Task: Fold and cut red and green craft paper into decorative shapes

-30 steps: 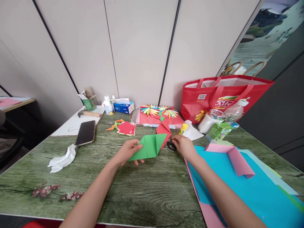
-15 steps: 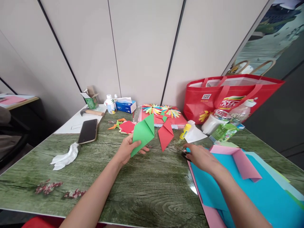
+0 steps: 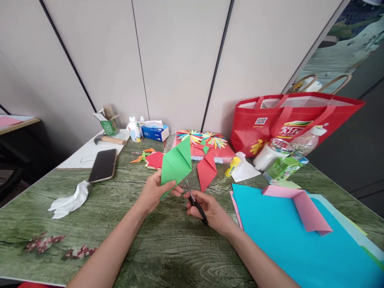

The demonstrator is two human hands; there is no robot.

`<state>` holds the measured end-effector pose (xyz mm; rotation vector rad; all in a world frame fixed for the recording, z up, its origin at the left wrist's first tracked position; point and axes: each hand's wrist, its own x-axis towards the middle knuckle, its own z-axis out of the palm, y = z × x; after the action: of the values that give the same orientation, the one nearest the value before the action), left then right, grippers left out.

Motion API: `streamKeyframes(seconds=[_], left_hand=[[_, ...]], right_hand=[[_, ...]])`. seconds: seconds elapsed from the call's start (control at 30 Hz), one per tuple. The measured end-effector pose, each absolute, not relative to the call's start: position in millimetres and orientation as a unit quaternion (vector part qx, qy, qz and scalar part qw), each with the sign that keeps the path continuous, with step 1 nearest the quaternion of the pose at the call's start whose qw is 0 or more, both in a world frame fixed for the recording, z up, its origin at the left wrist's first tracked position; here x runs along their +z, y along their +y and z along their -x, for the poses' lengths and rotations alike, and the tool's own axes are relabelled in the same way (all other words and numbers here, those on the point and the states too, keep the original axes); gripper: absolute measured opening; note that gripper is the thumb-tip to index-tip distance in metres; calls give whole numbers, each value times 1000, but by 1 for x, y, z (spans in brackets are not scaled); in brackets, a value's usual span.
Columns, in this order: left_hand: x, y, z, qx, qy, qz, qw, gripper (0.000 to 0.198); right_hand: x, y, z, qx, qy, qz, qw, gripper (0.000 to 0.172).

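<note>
A folded green paper [image 3: 176, 163], kite-shaped with a crease, is held up between the thumb and fingers of my left hand [image 3: 153, 191]. My right hand [image 3: 210, 210] grips black-handled scissors [image 3: 196, 207], their blades pointing up and left, just right of the green paper's lower edge and apart from it. Beyond the scissors, a red folded paper [image 3: 207, 173] of similar shape lies on the table. Further back left are more red paper pieces [image 3: 155, 159] and small orange and green scraps [image 3: 143, 156].
Blue sheets [image 3: 270, 228] with a folded pink strip [image 3: 312, 212] cover the right side. A yellow glue stick [image 3: 232, 167], red bag [image 3: 261, 124] and paper pinwheel shapes [image 3: 214, 140] stand or lie behind. Left are a phone [image 3: 103, 165], hammer [image 3: 112, 139] and crumpled tissue [image 3: 70, 201].
My right hand has moved left from the edge of the blue sheets, bringing the scissors beside the green paper. My left hand still holds the paper. The view has shifted slightly.
</note>
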<state>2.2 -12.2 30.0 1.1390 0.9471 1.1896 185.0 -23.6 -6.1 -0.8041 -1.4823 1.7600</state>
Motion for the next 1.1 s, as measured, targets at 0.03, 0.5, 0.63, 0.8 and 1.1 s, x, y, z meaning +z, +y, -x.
streamKeyframes(seconds=[0.03,0.5,0.63,0.8,1.1], left_hand=[[30,-13,-3,504,408,-487,586,25],[27,-19,-14,422,431,-488,631,26],[28,-20,-15,420,425,-499,628,24],[29,-20,-14,424,425,-499,625,24],[31,-18,-8,429,434,-497,617,19]], right_hand=[[-7,-24,-186,678,-568,311,347,45],[3,-27,-199,699,-573,303,302,45],[3,-29,-198,696,-578,302,302,44],[5,-28,-196,705,-565,313,292,45],[9,-25,-188,683,-579,324,304,46]])
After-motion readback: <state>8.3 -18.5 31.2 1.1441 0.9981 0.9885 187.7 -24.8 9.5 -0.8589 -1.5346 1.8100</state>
